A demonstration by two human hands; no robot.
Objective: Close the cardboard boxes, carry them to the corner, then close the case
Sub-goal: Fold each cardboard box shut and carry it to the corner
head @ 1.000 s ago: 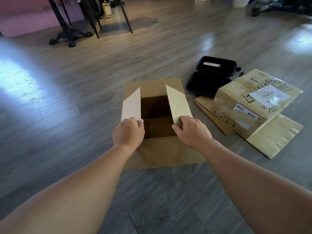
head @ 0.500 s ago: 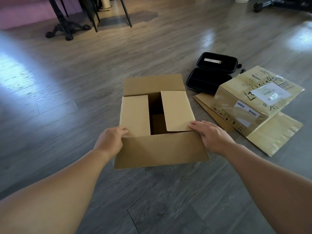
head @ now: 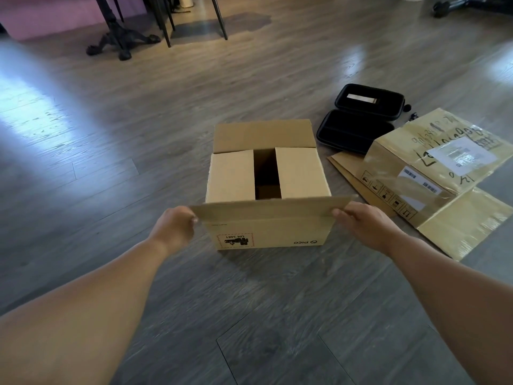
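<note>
Head view, looking down at a wooden floor point(head: 116, 173): a plain cardboard box point(head: 268, 207) sits directly in front of both hands. Its two side flaps are folded flat, leaving a dark gap between them. The left hand point(head: 173, 229) pinches the left end of the near flap point(head: 273, 211), and the right hand point(head: 361, 223) grips its right end, fingers curled round the edge; the flap is half raised. The far flap point(head: 263, 136) stands open beyond the hands. To the right of the right hand lies a taped box point(head: 433, 173) with loose flaps, and beyond it an open black case point(head: 361, 120). The box looks light and fairly stiff, though flaps bend easily; it is probably best carried by its bottom edges.
</note>
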